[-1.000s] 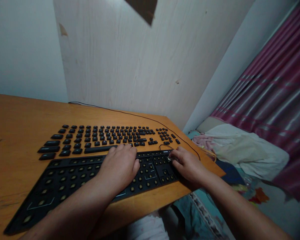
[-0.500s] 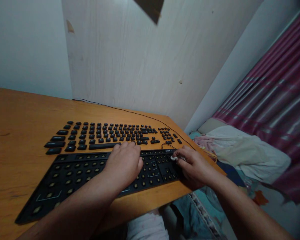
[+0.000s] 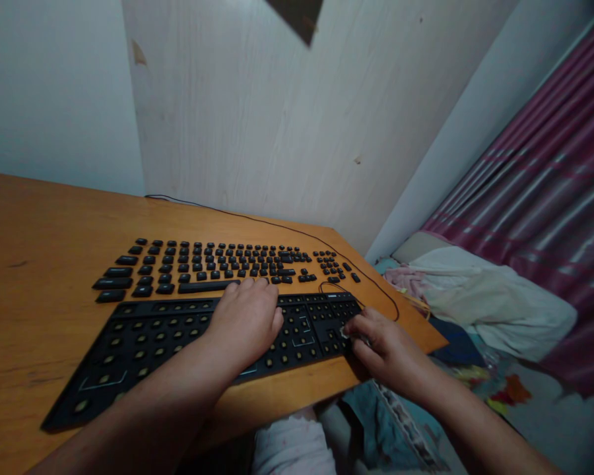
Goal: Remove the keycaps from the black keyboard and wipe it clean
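A black keyboard with its keycaps off lies tilted across the desk, bare key mounts showing. My left hand rests over its middle, with fingers closed over the far edge; the fingertips are hidden. At the keyboard's right end, my right hand pinches a small white wad, possibly tissue, against the number-pad area. Beyond the keyboard, the loose black keycaps are laid out in rows, and the long space bar lies closest to the keyboard's back edge.
A thin black cable runs along the back of the wooden desk and loops near the keyboard's right end. Past the desk's right edge lie rumpled bedding and a pink curtain. Light boards form the wall behind.
My right hand has moved nearer along the keyboard's right end, still with the white wad. The keyboard's left end appears shifted slightly right and up in view. My left hand has barely moved.
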{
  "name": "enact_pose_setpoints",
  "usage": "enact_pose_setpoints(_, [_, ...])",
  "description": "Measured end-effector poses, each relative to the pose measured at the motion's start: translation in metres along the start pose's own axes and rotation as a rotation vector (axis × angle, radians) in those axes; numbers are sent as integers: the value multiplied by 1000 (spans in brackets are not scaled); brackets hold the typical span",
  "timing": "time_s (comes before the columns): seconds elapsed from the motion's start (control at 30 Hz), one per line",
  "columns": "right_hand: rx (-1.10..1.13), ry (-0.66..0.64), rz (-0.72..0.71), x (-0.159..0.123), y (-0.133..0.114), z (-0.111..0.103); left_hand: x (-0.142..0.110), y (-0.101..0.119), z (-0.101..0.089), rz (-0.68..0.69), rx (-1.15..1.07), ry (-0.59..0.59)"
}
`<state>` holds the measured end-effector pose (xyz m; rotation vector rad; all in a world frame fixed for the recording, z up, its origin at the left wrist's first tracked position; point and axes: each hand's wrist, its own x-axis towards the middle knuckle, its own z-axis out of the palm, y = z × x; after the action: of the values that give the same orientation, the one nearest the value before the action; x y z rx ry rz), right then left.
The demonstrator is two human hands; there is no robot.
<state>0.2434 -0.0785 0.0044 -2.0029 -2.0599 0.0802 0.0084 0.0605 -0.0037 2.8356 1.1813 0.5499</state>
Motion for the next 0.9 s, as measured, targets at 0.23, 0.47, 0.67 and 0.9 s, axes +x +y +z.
enact_pose_setpoints(0.23, [46, 24, 29, 4, 3, -3, -1, 1, 1, 6, -4, 11])
enact_pose_setpoints(0.47, [11, 68, 20, 26, -2, 11, -1, 0, -2, -8, -4, -6])
enact_pose_setpoints(0.67, [130, 38, 8, 19, -2, 6, -1, 0, 2, 5, -1, 23])
enact_pose_setpoints(0.9, [1041, 44, 432, 20, -10, 7, -3, 0, 1, 34, -39, 86])
